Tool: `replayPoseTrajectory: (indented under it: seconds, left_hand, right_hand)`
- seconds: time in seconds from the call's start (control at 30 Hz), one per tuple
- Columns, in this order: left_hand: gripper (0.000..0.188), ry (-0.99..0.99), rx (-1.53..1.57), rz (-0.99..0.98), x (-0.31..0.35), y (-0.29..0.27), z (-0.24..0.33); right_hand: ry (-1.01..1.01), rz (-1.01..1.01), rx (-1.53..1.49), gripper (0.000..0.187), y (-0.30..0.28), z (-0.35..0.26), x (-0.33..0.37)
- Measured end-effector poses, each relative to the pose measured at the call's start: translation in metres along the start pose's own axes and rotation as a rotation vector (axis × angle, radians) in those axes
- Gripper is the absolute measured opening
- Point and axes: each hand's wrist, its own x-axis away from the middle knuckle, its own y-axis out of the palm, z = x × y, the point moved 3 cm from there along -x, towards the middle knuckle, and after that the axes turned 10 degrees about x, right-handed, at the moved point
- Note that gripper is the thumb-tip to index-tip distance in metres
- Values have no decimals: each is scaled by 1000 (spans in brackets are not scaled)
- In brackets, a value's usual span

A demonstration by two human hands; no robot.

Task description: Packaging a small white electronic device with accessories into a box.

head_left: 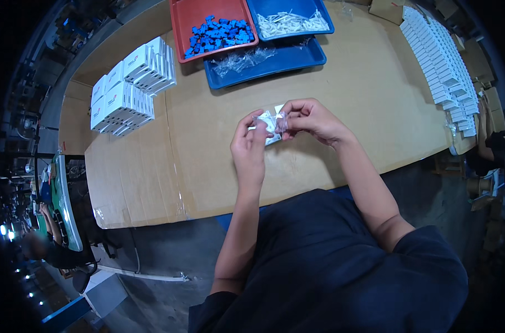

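Observation:
Over the cardboard-covered table, both of my hands close on a small clear plastic bag [271, 123] with something white in or behind it. My left hand [248, 149] grips its left side between thumb and fingers. On the other side, my right hand [312, 121] pinches the bag's right edge with bent fingers. Beneath the hands shows part of a small white box or card [273, 139]; the fingers cover most of it, so its shape cannot be told.
Beyond my hands stand a red tray [181, 33] of blue plastic parts, a blue tray [327, 21] of thin white pieces and another blue tray [297, 65] with clear bags. White boxes [133, 86] are stacked left; rows of white boxes [438, 66] line the right. People work at both sides.

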Motion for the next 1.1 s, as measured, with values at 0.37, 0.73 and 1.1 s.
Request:
replayPoseTrajectory:
  seconds: [0.37, 0.73, 1.1]
  left_hand:
    - [18, -90, -143, 68, 12, -15, -11]
    - [21, -155, -176, -7, 15, -22, -12]
    - [16, -209, -97, -29, 28, -26, -34]
  right_hand:
    - [27, -69, 33, 10, 31, 22, 9]
    - [86, -26, -64, 12, 26, 34, 12]
    - [120, -21, 115, 5, 25, 44, 22]
